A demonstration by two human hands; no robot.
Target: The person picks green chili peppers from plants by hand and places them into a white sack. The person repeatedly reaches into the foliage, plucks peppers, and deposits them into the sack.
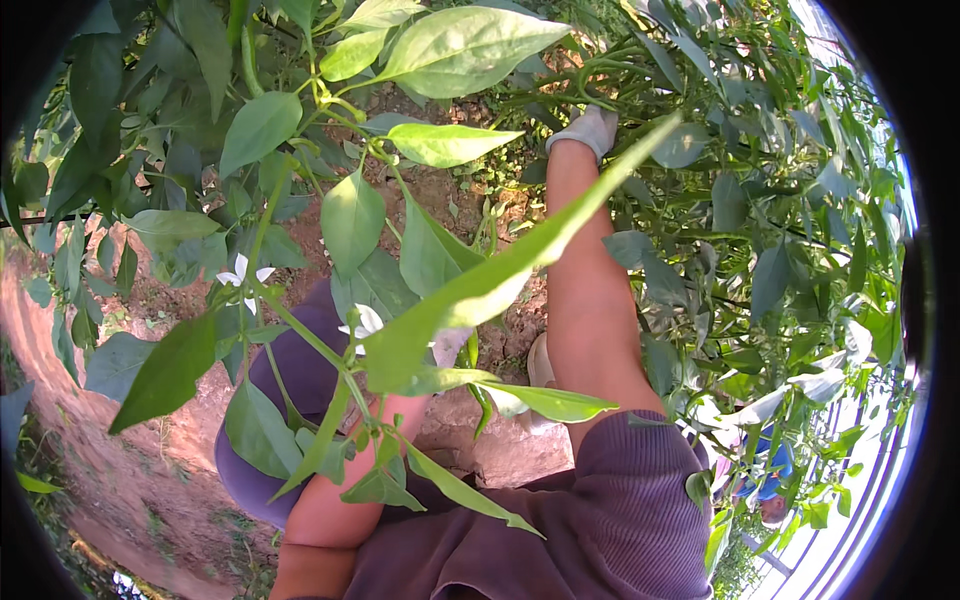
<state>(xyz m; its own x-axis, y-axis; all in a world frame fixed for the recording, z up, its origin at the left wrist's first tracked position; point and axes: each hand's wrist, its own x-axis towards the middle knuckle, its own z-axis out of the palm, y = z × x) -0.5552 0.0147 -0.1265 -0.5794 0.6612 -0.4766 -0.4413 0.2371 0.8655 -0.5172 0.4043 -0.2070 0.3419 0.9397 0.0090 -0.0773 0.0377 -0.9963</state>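
Note:
My left hand, in a pale glove, is low in front of me and partly covered by leaves. Slim green chili peppers stick out from it, and its fingers appear closed around them. My right hand, in a whitish-grey glove, reaches far forward into the pepper plants on the right. Long green peppers hang just beyond that hand; its fingertips are hidden in foliage, so its grip does not show. A leafy pepper stem with white flowers crosses close before the camera.
Dense pepper plants rise on the right, more foliage at upper left. Bare reddish soil runs along the left. My knee and a light shoe are below. Another person in blue is beyond the plants.

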